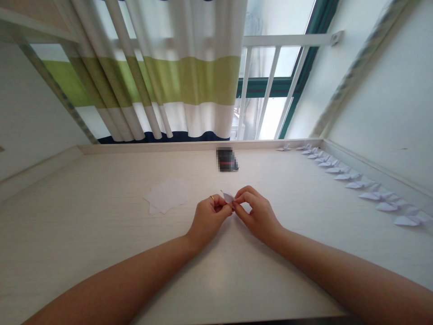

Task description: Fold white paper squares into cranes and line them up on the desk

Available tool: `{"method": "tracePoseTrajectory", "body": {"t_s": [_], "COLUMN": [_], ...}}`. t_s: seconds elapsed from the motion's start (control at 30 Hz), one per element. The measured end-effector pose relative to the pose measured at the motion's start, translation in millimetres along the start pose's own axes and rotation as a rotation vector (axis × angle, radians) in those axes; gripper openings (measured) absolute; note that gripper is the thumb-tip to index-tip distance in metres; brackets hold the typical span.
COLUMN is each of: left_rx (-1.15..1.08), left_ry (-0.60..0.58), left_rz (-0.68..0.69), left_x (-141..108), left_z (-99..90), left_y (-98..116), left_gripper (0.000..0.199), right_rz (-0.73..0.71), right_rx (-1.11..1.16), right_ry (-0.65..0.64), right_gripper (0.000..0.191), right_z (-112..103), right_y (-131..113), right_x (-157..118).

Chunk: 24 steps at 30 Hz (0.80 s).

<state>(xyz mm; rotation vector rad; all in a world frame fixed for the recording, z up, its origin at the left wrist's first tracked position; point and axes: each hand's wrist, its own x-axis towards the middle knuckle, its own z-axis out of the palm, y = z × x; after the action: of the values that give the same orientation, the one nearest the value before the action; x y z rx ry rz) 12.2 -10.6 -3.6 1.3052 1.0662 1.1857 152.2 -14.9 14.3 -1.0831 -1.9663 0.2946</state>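
A small piece of folded white paper (228,197) is pinched between my two hands above the middle of the table. My left hand (210,215), with a gold ring on one finger, grips its left and lower side. My right hand (257,210) holds the paper's right edge between thumb and fingers. One thin point of the paper sticks up to the upper left; my fingertips hide much of the rest. Left of my hands lies a loose stack of white paper sheets (168,196).
Several folded paper cranes (356,184) stand in a row along the table's right edge, with another paper crane (284,148) at the back. A dark, blurred object (226,159) lies behind my hands. A curtain (196,81) and white railing (287,40) rise beyond the table (101,216).
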Motion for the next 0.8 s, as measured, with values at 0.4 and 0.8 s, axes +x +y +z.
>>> {"method": "tracePoseTrajectory", "body": {"t_s": [0.4,0.8], "left_rx": [-0.039,-0.065], "left_ry": [0.013,-0.088], "left_rz": [0.016,0.081], "left_x": [-1.0,-4.6], "left_z": [0.0,-0.4], "left_y": [8.4,8.8], "left_gripper": [0.013,0.014], "right_rz": [-0.150,-0.088], "right_rx": [0.026,0.066], "right_ry": [-0.005,-0.016], "right_gripper": [0.013,0.005], "right_z": [0.3,-6.8], "right_y": [4.4,4.6], "right_x": [-1.0,3.4]}}
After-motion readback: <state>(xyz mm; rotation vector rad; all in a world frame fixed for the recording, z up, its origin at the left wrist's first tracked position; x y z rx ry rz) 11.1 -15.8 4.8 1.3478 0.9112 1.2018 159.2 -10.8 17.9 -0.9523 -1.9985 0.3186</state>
